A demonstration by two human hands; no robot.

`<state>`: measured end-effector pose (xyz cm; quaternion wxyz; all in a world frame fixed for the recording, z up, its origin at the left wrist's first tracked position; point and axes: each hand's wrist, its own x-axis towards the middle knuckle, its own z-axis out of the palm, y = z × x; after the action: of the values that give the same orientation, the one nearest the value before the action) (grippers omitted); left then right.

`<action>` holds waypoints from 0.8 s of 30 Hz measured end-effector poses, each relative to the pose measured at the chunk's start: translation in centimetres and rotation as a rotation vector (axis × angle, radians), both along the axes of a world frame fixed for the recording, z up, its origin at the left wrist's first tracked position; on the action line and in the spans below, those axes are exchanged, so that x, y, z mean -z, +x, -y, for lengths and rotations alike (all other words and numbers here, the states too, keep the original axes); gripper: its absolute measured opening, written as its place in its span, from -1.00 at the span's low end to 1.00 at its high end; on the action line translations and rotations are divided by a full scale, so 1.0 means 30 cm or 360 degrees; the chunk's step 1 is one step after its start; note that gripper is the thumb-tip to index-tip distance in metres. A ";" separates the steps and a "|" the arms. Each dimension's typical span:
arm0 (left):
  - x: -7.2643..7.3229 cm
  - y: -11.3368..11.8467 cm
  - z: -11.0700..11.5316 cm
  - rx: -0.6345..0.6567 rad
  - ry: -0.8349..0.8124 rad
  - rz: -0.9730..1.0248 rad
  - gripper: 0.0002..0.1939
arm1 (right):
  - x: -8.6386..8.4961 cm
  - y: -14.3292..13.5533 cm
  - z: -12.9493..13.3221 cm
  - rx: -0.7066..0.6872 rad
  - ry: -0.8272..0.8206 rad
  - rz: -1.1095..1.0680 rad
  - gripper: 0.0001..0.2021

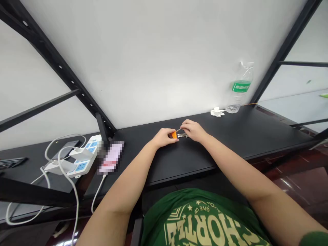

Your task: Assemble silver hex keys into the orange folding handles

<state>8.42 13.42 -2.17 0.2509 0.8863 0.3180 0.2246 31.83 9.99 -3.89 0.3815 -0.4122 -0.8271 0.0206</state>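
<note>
Near the middle of the black shelf top (189,155), my left hand (163,137) is closed on a small orange object (174,134), held between thumb and fingers. My right hand (192,130) pinches a thin metallic rod (178,130) whose other end reaches the orange object. Several slim silvery pieces (182,135) lie just right of the orange object, below the rod, partly hidden by my right fingers. What these pieces are is too small to tell.
A clear bottle with a green label (241,86) stands by the wall, beside a crumpled white tissue (217,112). To the left are a phone (111,158) on a white cable, a power strip (88,155) with chargers, and black metal frame posts (61,68).
</note>
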 end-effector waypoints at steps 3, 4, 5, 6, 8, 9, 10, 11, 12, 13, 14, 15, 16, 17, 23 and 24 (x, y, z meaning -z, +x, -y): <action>-0.009 0.016 0.011 0.0038 0.0016 0.0069 -0.65 | 0.008 -0.036 0.010 -0.0087 -0.0017 0.0048 -0.72; -0.010 0.019 0.012 0.0044 0.0022 0.0083 -0.64 | 0.008 -0.045 0.013 -0.0109 -0.0027 0.0048 -0.71; -0.012 0.020 0.012 0.0042 0.0030 0.0090 -0.65 | 0.007 -0.051 0.015 -0.0105 -0.0041 0.0033 -0.70; -0.012 0.019 0.010 0.0023 0.0040 0.0099 -0.66 | 0.004 -0.052 0.016 -0.0054 -0.0070 0.0007 -0.69; -0.008 0.011 0.000 -0.0058 0.0067 0.0129 -0.70 | -0.002 -0.037 0.011 0.0152 -0.0171 -0.0038 -0.68; -0.004 0.004 -0.007 -0.0115 0.0079 0.0145 -0.71 | -0.004 -0.021 0.004 0.0276 -0.0234 -0.0045 -0.70; 0.001 -0.004 -0.014 -0.0173 0.0082 0.0162 -0.70 | -0.004 -0.002 -0.004 0.0391 -0.0300 -0.0042 -0.73; 0.008 -0.011 -0.023 -0.0227 0.0078 0.0180 -0.69 | -0.003 0.019 -0.014 0.0465 -0.0358 -0.0032 -0.77; 0.015 -0.018 -0.031 -0.0271 0.0070 0.0196 -0.68 | 0.001 0.041 -0.025 0.0512 -0.0409 -0.0022 -0.80; 0.022 -0.025 -0.038 -0.0305 0.0062 0.0207 -0.66 | 0.006 0.062 -0.035 0.0534 -0.0471 -0.0002 -0.83; 0.029 -0.030 -0.045 -0.0330 0.0057 0.0211 -0.65 | 0.012 0.079 -0.044 0.0541 -0.0532 0.0016 -0.85; 0.034 -0.034 -0.050 -0.0347 0.0055 0.0210 -0.64 | 0.017 0.093 -0.050 0.0540 -0.0592 0.0032 -0.86; 0.038 -0.037 -0.055 -0.0359 0.0055 0.0207 -0.63 | 0.022 0.102 -0.054 0.0525 -0.0650 0.0053 -0.87; 0.040 -0.039 -0.058 -0.0368 0.0056 0.0202 -0.62 | 0.025 0.107 -0.055 0.0505 -0.0698 0.0072 -0.87; 0.039 -0.039 -0.056 -0.0356 0.0045 0.0167 -0.58 | 0.020 0.083 -0.043 0.0450 -0.0782 0.0155 -0.89; 0.039 -0.039 -0.055 -0.0352 0.0040 0.0163 -0.58 | 0.020 0.079 -0.042 0.0452 -0.0782 0.0167 -0.89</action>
<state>7.24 15.06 -3.33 0.2295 0.8362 0.3978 0.2997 34.19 11.26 -4.48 0.2261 -0.6046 -0.7498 0.1454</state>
